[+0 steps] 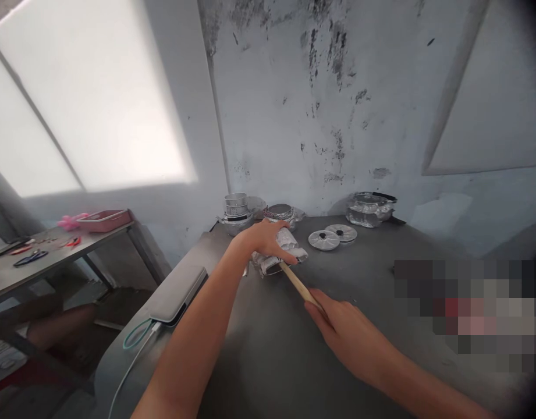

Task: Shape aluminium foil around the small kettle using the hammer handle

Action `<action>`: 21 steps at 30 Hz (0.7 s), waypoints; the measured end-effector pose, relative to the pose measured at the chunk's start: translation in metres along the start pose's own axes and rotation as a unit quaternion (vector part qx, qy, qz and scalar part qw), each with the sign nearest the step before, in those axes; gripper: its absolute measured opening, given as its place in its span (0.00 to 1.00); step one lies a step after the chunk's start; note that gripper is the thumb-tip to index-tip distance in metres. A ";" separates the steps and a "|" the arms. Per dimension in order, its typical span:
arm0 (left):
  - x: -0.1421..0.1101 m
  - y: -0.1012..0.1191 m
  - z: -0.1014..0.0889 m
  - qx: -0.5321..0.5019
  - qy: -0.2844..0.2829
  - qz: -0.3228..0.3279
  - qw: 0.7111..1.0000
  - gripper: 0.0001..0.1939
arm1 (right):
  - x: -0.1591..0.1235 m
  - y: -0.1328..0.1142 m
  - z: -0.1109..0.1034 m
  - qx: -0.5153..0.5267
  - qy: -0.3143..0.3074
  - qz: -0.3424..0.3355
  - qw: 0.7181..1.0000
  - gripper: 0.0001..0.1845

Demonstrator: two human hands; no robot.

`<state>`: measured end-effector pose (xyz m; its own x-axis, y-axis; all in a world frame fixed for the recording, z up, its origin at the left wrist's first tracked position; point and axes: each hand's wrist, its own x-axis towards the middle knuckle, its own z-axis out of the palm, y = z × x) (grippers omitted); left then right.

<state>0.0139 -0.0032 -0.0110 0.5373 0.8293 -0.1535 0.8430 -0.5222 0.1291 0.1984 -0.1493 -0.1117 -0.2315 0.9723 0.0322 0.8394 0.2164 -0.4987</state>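
Note:
Near the middle of the table is a small wooden-handled pan, its body covered by crinkled silvery wrapping [287, 240]; only part of a dark rim shows below the wrapping. My left hand [268, 237] reaches over the wrapping from above, thumb and fingers curved around its sides. The pale wooden handle [296, 281] slants down toward me, and my right hand [333, 317] is closed around its near end. Behind my left hand stands a wrapped pot [280, 210]. Two round lids with black knobs [323, 240] lie overlapping to the right.
Stacked metal pots [236, 209] stand at the back left and a wrapped pot [370, 208] at the back right. A grey case [178, 294] with a cable lies along the left edge. Farther left, another table holds a pink basket [104, 220] and pliers [31, 258]. Pixelation covers the right side.

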 end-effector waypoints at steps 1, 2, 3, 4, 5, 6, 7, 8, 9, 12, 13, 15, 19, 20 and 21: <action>0.000 0.000 0.000 0.002 0.003 0.000 1.000 0.60 | 0.000 0.000 0.000 -0.005 0.006 0.001 1.000 0.19; 0.000 -0.001 0.000 0.003 0.005 0.001 1.000 0.60 | 0.000 0.000 0.000 -0.010 0.009 0.000 1.000 0.19; 0.000 -0.001 0.000 0.004 0.004 0.003 1.000 0.59 | 0.001 0.000 0.000 -0.015 0.007 0.000 1.000 0.18; 0.001 -0.001 0.000 0.003 0.003 0.005 1.000 0.59 | 0.001 0.001 0.001 -0.022 0.003 0.001 1.000 0.18; 0.001 -0.001 0.000 0.002 0.001 0.005 1.000 0.59 | 0.001 0.002 0.001 -0.028 -0.002 0.002 1.000 0.18; 0.001 -0.001 0.001 0.000 -0.001 0.005 1.000 0.59 | 0.001 0.003 0.002 -0.033 -0.008 0.003 0.999 0.18; 0.001 -0.001 0.001 -0.002 -0.001 0.005 1.000 0.60 | 0.002 0.004 0.002 -0.035 -0.013 0.004 0.999 0.18; 0.001 -0.001 0.001 -0.003 0.000 0.005 1.000 0.60 | 0.002 0.004 0.002 -0.033 -0.017 0.004 0.999 0.18; 0.001 -0.001 0.001 -0.004 0.001 0.006 1.000 0.60 | 0.002 0.004 0.002 -0.028 -0.018 0.003 0.999 0.18; 0.001 -0.002 0.001 -0.003 0.002 0.004 1.000 0.61 | 0.002 0.003 0.001 -0.007 -0.010 -0.003 1.000 0.18; 0.001 -0.002 0.001 -0.003 0.001 0.004 1.000 0.60 | 0.002 0.002 0.000 -0.002 -0.004 -0.003 1.000 0.18; 0.001 -0.002 0.001 -0.004 0.002 0.003 1.000 0.59 | 0.001 0.001 -0.001 0.001 0.007 0.003 1.000 0.18; 0.000 -0.001 0.000 -0.006 0.003 0.003 1.000 0.59 | 0.002 0.003 0.002 -0.009 -0.005 0.002 1.000 0.18; 0.000 -0.001 0.000 -0.006 0.005 0.004 1.000 0.60 | 0.002 0.005 0.003 -0.011 -0.011 -0.003 1.000 0.18; -0.001 0.000 0.000 -0.006 0.005 0.007 1.000 0.60 | 0.003 0.006 0.003 -0.011 -0.014 -0.005 1.000 0.18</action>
<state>0.0134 -0.0035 -0.0109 0.5493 0.8236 -0.1415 0.8345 -0.5320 0.1434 0.2009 -0.1459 -0.1175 -0.2545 0.9670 0.0125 0.8472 0.2292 -0.4792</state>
